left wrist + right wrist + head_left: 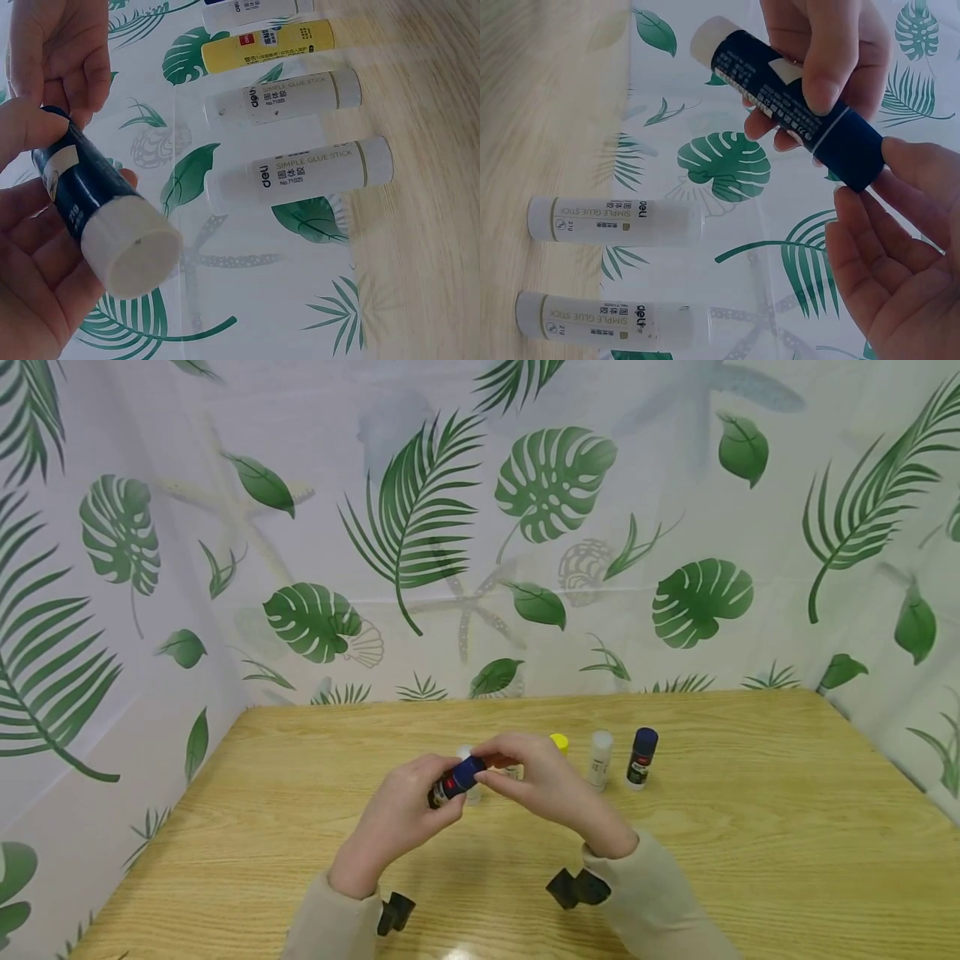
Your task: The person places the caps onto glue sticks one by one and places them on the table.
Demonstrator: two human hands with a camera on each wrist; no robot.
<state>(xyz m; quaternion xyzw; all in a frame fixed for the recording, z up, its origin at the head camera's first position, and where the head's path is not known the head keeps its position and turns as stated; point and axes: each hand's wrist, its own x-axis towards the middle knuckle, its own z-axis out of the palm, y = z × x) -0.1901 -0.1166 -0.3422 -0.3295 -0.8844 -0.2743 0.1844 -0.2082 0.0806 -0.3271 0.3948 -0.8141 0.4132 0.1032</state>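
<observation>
My left hand (pixel 401 806) grips a dark blue glue stick (pixel 450 785) round its body and holds it tilted above the table. Thumb and fingers of my right hand (pixel 547 777) pinch the blue cap (pixel 851 150) at the stick's other end. The cap sits on the body, with a thin pale line at the join. In the left wrist view the white base (pixel 135 247) faces the camera. Just behind the hands stand two white glue sticks (pixel 300 172), partly hidden in the head view.
To the right in the row stand a yellow glue stick (pixel 558 742), partly behind my right hand, a white glue stick (pixel 600 760) and another dark blue glue stick (pixel 642 760). A leaf-patterned cloth (pixel 450 635) hangs behind the wooden table (pixel 750 827).
</observation>
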